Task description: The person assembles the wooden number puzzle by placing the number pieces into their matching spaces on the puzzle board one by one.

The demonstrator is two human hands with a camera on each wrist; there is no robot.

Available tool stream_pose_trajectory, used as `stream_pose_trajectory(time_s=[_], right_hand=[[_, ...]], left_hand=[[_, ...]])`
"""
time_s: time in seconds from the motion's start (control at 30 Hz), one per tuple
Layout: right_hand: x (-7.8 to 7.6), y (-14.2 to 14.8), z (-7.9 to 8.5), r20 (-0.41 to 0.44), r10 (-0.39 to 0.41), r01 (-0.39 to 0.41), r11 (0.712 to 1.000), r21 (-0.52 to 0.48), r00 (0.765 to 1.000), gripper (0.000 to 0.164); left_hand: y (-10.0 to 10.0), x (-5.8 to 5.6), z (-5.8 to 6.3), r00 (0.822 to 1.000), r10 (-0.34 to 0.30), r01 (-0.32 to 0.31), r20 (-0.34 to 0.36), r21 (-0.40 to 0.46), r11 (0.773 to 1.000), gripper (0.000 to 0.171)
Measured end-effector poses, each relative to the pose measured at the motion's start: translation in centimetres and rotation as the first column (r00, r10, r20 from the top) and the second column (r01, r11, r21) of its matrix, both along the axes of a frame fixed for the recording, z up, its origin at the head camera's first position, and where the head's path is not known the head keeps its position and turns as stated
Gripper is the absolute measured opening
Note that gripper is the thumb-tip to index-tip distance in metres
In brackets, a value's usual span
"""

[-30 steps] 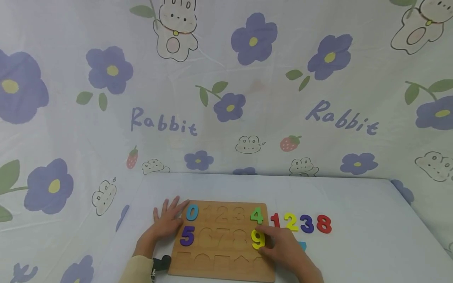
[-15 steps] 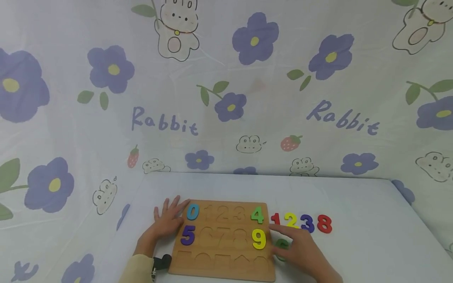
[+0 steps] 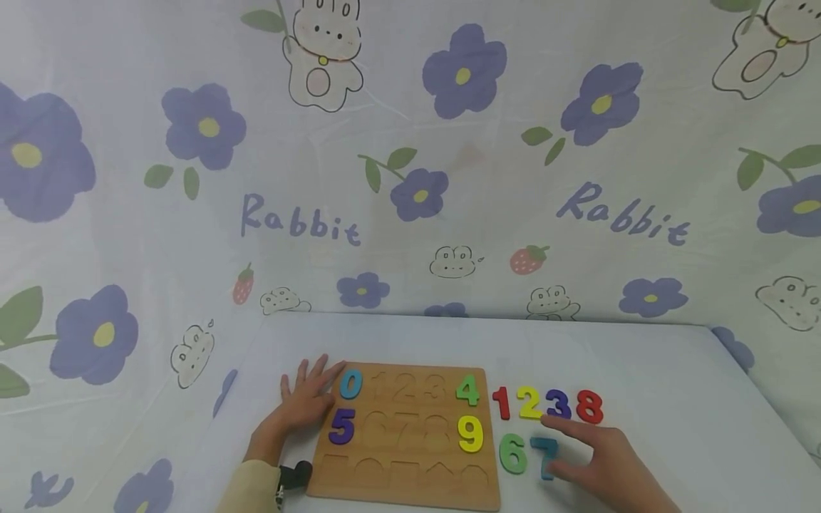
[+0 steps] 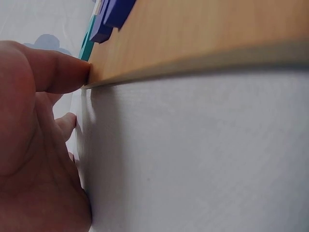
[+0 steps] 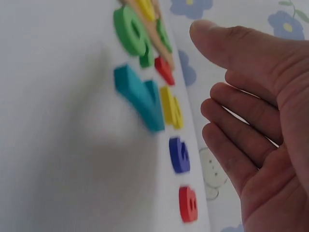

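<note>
A wooden number board [image 3: 391, 484] lies on the table with a blue 0 [image 3: 350, 384], green 4 [image 3: 468, 390], purple 5 [image 3: 342, 426] and yellow 9 [image 3: 471, 434] in its recesses. At the board's left edge rests my left hand [image 3: 306, 399], fingers spread; in the left wrist view its thumb [image 4: 63, 72] touches the board's edge. My right hand [image 3: 609, 459] hovers around the blue 7 [image 3: 545, 449], thumb and index finger apart. In the right wrist view, a gap shows between these fingers and the 7 [image 5: 140, 99]. A green 6 [image 3: 512, 454] lies left of it.
Behind the 6 and 7, a red 1 [image 3: 502, 403], yellow 2 [image 3: 529, 403], purple 3 [image 3: 559, 404] and red 8 [image 3: 590, 407] lie in a row on the white table [image 3: 693, 399]. A patterned cloth [image 3: 410, 135] hangs behind the table.
My right hand has let go of the yellow 9, which stays in its recess, and moved right, past the green 6, to the blue 7. The left hand has stayed at the board.
</note>
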State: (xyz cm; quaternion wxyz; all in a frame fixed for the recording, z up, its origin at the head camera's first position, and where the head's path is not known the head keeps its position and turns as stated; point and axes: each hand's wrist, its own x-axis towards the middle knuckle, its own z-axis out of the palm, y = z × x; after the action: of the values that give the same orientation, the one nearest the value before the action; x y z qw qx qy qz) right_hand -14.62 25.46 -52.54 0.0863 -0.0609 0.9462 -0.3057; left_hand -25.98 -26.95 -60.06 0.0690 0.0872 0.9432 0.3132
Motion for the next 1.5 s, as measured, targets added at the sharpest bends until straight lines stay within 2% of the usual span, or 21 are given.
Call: stream_pose_trajectory(time_s=[0.17,0.3,0.6,0.93,1.3,1.5], right_hand=[[0.0,1.1,-0.5,0.094,-0.055,0.052,0.998,0.033,0.994,0.077],[-0.1,1.3,-1.1,0.127,-0.078,0.074,0.997,0.036,0.989,0.079],[-0.4,0.2,-2.3,0.117,-0.081,0.082,0.997,0.002,0.99,0.071],[-0.3,-0.4,-3.4,0.115,-0.117,0.115,0.993,0.028,0.986,0.071],[0.1,0.1,-3.2,0.099,-0.123,0.12,0.992,0.033,0.987,0.068],[0.1,0.2,-1.5,0.026,-0.09,0.09,0.996,0.006,0.996,0.064]], left_hand=[[0.1,0.1,0.1,1.0,0.004,-0.004,0.0,-0.005,1.0,0.07],[0.1,0.3,0.3,1.0,0.008,-0.008,0.001,0.001,1.0,0.07],[0.3,0.5,0.6,1.0,0.01,-0.01,-0.012,0.012,1.0,0.071],[0.2,0.3,0.4,1.0,0.008,-0.008,-0.003,0.002,1.0,0.07],[0.3,0.3,0.2,1.0,-0.001,0.001,-0.011,0.003,1.0,0.07],[0.3,0.5,0.5,1.0,0.005,-0.005,-0.014,0.008,1.0,0.069]])
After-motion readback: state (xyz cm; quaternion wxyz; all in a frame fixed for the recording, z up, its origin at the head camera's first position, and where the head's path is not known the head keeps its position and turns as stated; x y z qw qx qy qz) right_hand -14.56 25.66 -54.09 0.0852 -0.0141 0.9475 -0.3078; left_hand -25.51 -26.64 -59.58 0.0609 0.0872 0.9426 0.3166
